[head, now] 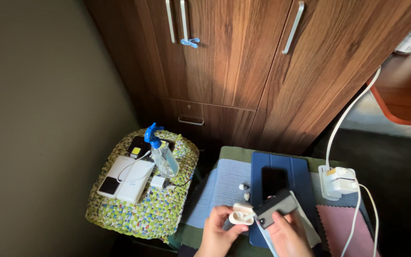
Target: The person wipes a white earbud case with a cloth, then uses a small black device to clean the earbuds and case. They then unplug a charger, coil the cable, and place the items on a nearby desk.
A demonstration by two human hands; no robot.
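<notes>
White earbud case (240, 213), lid open, in grip of left hand (218, 233); right hand (287, 234) closed around grey cloth (278, 207) above the worktop (224, 186).

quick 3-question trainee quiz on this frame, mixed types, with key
1. True or false: the left hand holds an open white earbud case.
2. The spray bottle stands on: A) the blue tablet cover B) the green woven stool C) the pink cloth
3. Fill in: the black phone lies on the blue ____.

Key:
1. True. The right hand holds a dark grey pouch beside it.
2. B, the green woven stool.
3. Tablet cover.
</notes>
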